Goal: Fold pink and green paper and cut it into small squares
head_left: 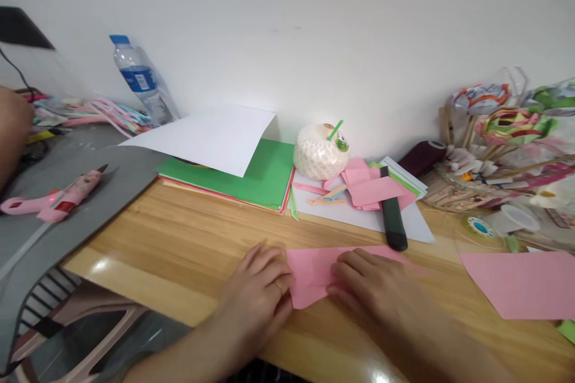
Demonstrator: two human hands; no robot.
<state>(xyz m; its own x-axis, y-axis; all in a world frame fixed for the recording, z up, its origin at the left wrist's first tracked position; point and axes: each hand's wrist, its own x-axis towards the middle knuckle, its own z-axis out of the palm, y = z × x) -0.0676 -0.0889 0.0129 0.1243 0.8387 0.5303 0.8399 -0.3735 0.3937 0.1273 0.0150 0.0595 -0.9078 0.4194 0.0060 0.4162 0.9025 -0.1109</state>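
A pink sheet of paper (309, 278) lies on the wooden table in front of me, tapering to the right. At its left edge is my left hand (263, 290), a ring on one finger, its bent fingers and thumb holding the paper's edge. My right hand (368, 281) rests over the middle of the sheet, fingers curled and pressed down on it. Its palm hides part of the paper. Just beyond the sheet, a dark green box cutter (394, 224) lies across folded pink paper pieces (366, 185).
Behind are stacked coloured sheets (269, 170) under white paper (211, 137), a white textured ball (320, 152) and a water bottle (141, 81). A pink glue gun (67, 194) lies left, near another person's arm (11, 125). More pink paper (521, 281) and a jar of sticks (453, 188) are right.
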